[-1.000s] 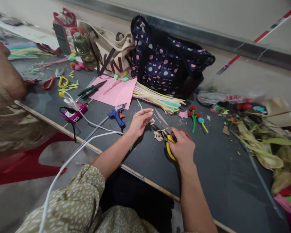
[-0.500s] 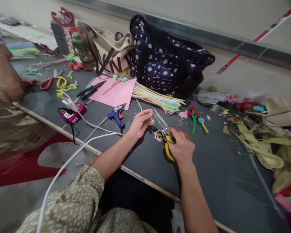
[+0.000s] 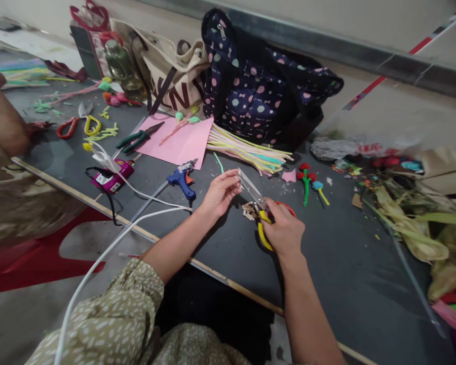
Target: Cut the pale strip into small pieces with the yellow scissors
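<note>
Scissors in your right hand, blade tips at your left fingertips

Your right hand (image 3: pixel 286 227) has its grip closed round the scissors (image 3: pixel 261 202), fingers on the red and yellow handles. The blades point away from you, up and left; how far apart they stand is hard to tell.

Your left hand (image 3: pixel 221 195) keeps a narrow grip: thumb and forefinger together right at the blade tips. Something pale shows there, too small to make out.

Below the blades, on the dark desk (image 3: pixel 338 284), lies a loose heap of short pale pieces (image 3: pixel 249 211), between your two hands. A thin green strip (image 3: pixel 219 162) lies just beyond your left hand.

To the left of that hand: a blue glue gun (image 3: pixel 180 181), then a purple power strip (image 3: pixel 116 178). Farther back, pliers (image 3: pixel 139 140) partly overlap a pink sheet (image 3: pixel 193 147). A bundle of pale and yellow stems (image 3: pixel 247 148) spreads right from the sheet, in front of a navy patterned bag (image 3: pixel 251 96).

Right of your scissors, farther back: a red flower (image 3: pixel 304 175) on a green stem, a blue flower (image 3: pixel 317 185) on yellow just beside it. Another person's arm (image 3: pixel 3 114) shows at far left.
</note>
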Available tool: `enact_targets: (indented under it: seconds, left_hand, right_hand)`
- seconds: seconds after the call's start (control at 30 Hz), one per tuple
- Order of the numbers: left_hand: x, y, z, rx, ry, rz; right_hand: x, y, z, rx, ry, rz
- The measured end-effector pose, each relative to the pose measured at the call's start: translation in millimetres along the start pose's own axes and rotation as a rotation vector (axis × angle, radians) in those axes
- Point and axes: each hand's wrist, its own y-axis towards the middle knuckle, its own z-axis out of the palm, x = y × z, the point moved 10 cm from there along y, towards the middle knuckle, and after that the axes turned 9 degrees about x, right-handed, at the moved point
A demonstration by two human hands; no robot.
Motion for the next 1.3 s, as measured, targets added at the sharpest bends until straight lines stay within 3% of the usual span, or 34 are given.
enact_targets:
  seconds: [0.3, 0.93, 1.1, 1.3]
  left_hand:
    - [5, -1, -2.4, -0.024, -0.032, -0.038]
    - [1, -2, -2.4, -0.050, -0.010, -0.021]
    - [0, -2, 1.9, -0.004, -0.020, -0.023]
    - [-2, -2, 6.1, 0.034, -0.025, -0.035]
  right_hand:
    - [3, -1, -3, -0.069, -0.028, -0.017]
    - [4, -1, 1, -0.008, 0.017, -0.022]
    - [-9, 1, -1, 0.010, 0.151, 0.031]
    - [-31, 2, -2, 0.021, 0.155, 0.144]
